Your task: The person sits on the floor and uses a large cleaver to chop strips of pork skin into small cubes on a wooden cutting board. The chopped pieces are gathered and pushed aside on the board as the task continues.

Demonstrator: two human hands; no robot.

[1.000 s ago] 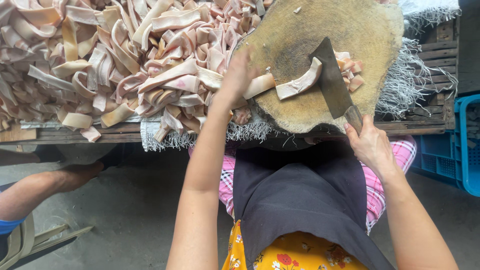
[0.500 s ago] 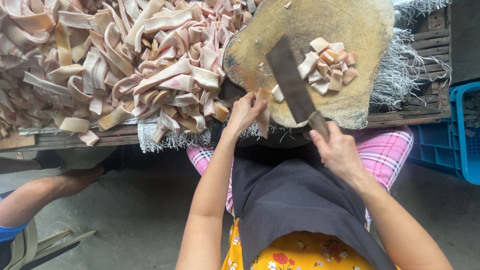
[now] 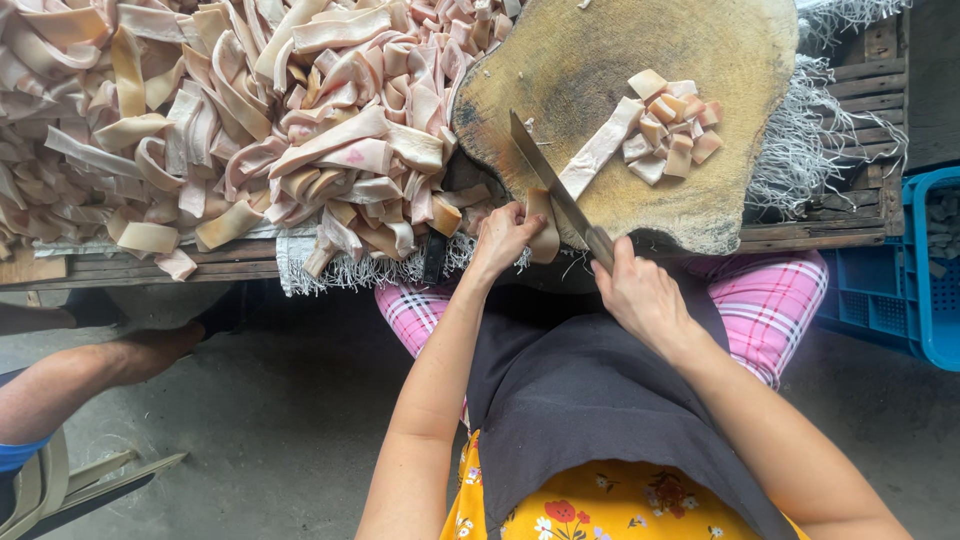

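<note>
Since half a second ago we are seeing the broad steel cleaver [image 3: 548,182] swing from a steep lean across the block to a shallower slant, its tip now pointing toward the upper left of the frame. The right hand [image 3: 640,296] is gripping the cleaver's handle with fingers fully curled around it, just below the block's near edge. The left hand [image 3: 503,237] is sitting lower centre, fingers pinched closed on the near end of a long pale pink strip of pork skin [image 3: 590,165], which is now lying stretched out diagonally across the block toward the upper right. The small heap of cut square skin pieces [image 3: 672,128] is staying at the block's right centre, touching the strip's far end.

The round worn wooden chopping block [image 3: 720,205] is filling the upper centre, resting on a slatted wooden pallet table [image 3: 820,235] over a frayed white woven sack [image 3: 805,140]. A large pile of uncut pale skin strips [image 3: 230,120] is covering the upper left. A blue plastic crate [image 3: 925,270] is standing at the right edge. Grey concrete floor [image 3: 280,420] is spreading below, and another person's bare leg [image 3: 90,370] is reaching in from the lower left.
</note>
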